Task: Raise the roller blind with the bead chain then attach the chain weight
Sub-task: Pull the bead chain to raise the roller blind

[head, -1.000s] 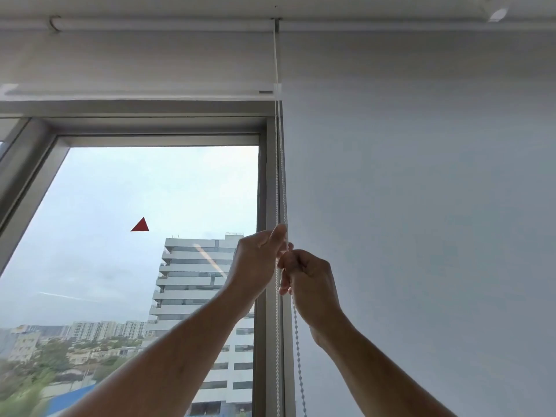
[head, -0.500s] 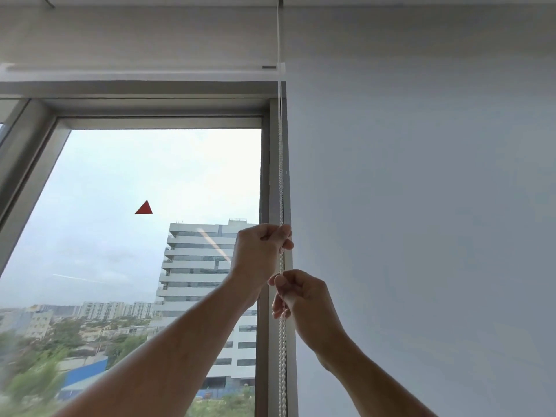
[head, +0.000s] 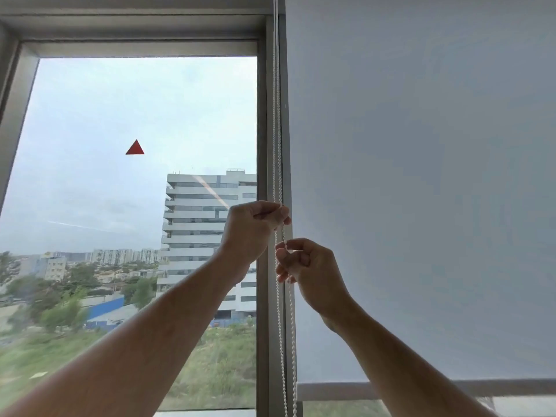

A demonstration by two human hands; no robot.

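The raising step is judged in hand: the chain (head: 278,145), hung beside the frame (head: 262,130), is pinched by the left hand (head: 251,228) above and the right hand (head: 304,263) below; a downward pull is called for; no weight is seen.

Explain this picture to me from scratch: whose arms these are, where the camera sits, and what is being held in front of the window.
There is no machine here. A person wears a wide-angle camera on the head, so you see their own two bare arms reaching up and forward. The left hand is the higher one, and the right hand is just below it. Both pinch a white bead chain, a looped cord of small beads that hangs in two strands along the window frame. On the right a pale roller blind covers its pane, with the bottom edge low in the picture. The left pane is uncovered and shows buildings, trees and a small red triangle against the sky. No chain weight is visible.
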